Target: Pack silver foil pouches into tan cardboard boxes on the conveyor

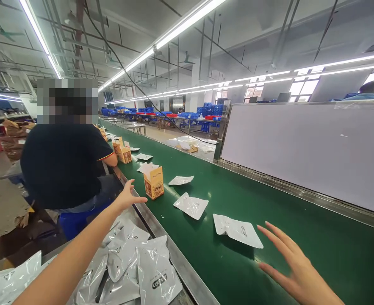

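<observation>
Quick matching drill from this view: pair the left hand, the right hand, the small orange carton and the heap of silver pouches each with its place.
Things:
1. left hand
2. right hand
3. orange carton
4. heap of silver pouches

Places:
A. standing upright on the green belt
B. piled on the side table, off the belt
C. open, fingers spread, beside the nearest white pouch on the belt
D. open at the belt's metal edge, just short of the carton

Pairs: 1-D, 2-C, 3-A, 4-B
</observation>
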`<state>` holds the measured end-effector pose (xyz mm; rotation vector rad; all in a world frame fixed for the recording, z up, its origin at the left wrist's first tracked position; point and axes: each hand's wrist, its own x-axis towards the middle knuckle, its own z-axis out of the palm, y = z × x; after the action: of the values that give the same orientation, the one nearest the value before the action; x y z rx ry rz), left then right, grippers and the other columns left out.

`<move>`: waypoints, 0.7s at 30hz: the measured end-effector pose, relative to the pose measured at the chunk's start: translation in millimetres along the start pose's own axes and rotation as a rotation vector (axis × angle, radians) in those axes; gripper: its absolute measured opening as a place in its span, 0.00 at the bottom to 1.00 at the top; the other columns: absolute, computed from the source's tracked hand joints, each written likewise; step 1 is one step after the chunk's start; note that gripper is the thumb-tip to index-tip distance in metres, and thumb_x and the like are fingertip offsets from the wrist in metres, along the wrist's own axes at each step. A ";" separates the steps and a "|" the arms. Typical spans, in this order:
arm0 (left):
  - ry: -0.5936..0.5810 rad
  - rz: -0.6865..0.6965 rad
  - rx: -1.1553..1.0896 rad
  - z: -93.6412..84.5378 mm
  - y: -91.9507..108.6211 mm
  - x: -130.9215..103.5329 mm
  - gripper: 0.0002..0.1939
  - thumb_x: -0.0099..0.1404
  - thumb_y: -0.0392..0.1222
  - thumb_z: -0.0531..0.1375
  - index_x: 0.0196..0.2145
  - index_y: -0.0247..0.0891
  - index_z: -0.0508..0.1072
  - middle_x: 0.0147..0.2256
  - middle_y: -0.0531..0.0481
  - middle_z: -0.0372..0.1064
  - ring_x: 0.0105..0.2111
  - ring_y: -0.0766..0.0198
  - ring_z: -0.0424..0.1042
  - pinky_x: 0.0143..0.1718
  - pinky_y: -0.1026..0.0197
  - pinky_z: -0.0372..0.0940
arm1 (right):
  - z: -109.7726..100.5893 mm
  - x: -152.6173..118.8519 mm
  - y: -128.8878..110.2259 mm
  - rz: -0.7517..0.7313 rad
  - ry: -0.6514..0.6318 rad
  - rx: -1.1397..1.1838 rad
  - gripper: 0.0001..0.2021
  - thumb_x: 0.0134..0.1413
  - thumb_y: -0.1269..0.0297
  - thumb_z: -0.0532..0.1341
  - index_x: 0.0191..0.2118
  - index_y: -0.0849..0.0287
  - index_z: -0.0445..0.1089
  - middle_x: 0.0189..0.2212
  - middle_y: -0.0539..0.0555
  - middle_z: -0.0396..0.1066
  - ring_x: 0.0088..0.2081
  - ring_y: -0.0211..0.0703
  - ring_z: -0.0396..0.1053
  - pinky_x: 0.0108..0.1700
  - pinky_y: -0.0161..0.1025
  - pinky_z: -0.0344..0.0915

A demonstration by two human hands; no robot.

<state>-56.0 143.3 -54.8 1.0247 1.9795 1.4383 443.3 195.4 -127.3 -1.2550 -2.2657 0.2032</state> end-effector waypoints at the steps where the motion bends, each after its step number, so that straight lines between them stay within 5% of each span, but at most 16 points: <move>1: 0.004 0.007 0.000 3.5 -3.7 10.7 0.65 0.27 0.48 0.76 0.60 0.36 0.48 0.62 0.25 0.44 0.63 0.38 0.47 0.59 0.40 0.50 | 11.4 12.4 7.6 0.041 -0.064 -0.009 0.34 0.49 0.44 0.58 0.62 0.42 0.55 0.64 0.53 0.49 0.63 0.63 0.48 0.54 0.64 0.61; 4: 0.026 0.022 -0.011 26.6 -16.9 28.0 0.67 0.28 0.44 0.76 0.61 0.35 0.44 0.63 0.24 0.39 0.64 0.41 0.43 0.61 0.41 0.46 | 43.8 37.0 34.7 0.140 -0.227 0.028 0.36 0.47 0.42 0.57 0.63 0.41 0.53 0.65 0.52 0.48 0.64 0.63 0.44 0.55 0.64 0.58; 7: 0.048 -0.003 -0.033 56.5 -26.9 34.8 0.59 0.35 0.41 0.75 0.59 0.32 0.46 0.60 0.24 0.49 0.60 0.42 0.54 0.57 0.44 0.56 | 66.0 36.3 49.9 0.152 -0.292 0.068 0.27 0.51 0.44 0.55 0.58 0.39 0.62 0.60 0.50 0.57 0.62 0.60 0.51 0.57 0.61 0.56; 12: 0.019 0.028 0.017 96.9 -20.5 24.6 0.35 0.39 0.36 0.72 0.43 0.34 0.60 0.43 0.41 0.67 0.44 0.53 0.70 0.48 0.51 0.65 | 73.2 14.6 39.5 0.197 -0.047 0.186 0.19 0.54 0.52 0.51 0.45 0.47 0.74 0.45 0.53 0.72 0.45 0.51 0.70 0.45 0.47 0.68; 15: -0.025 0.110 0.121 116.6 1.6 -11.6 0.31 0.38 0.38 0.71 0.38 0.35 0.61 0.40 0.43 0.66 0.42 0.52 0.69 0.46 0.50 0.65 | 49.7 11.3 24.6 0.337 0.027 0.215 0.16 0.49 0.51 0.54 0.35 0.50 0.76 0.37 0.52 0.73 0.37 0.49 0.72 0.39 0.44 0.68; 18: -0.077 0.189 0.203 136.0 25.5 -70.5 0.31 0.41 0.41 0.68 0.42 0.37 0.61 0.43 0.45 0.62 0.43 0.52 0.68 0.44 0.49 0.65 | 0.7 11.2 0.6 0.491 0.111 0.177 0.18 0.38 0.49 0.59 0.35 0.51 0.76 0.28 0.49 0.70 0.23 0.43 0.66 0.26 0.40 0.65; 21: -0.110 0.307 0.269 155.8 32.2 -133.9 0.32 0.44 0.38 0.65 0.48 0.38 0.59 0.46 0.44 0.59 0.45 0.54 0.67 0.46 0.50 0.66 | -56.5 6.1 -40.4 0.468 0.393 0.142 0.18 0.41 0.50 0.59 0.36 0.52 0.76 0.25 0.49 0.64 0.19 0.38 0.58 0.21 0.37 0.57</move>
<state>149.9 132.3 -81.6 1.5489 2.0374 1.2503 440.2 171.1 -62.0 -1.5746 -1.5814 0.2539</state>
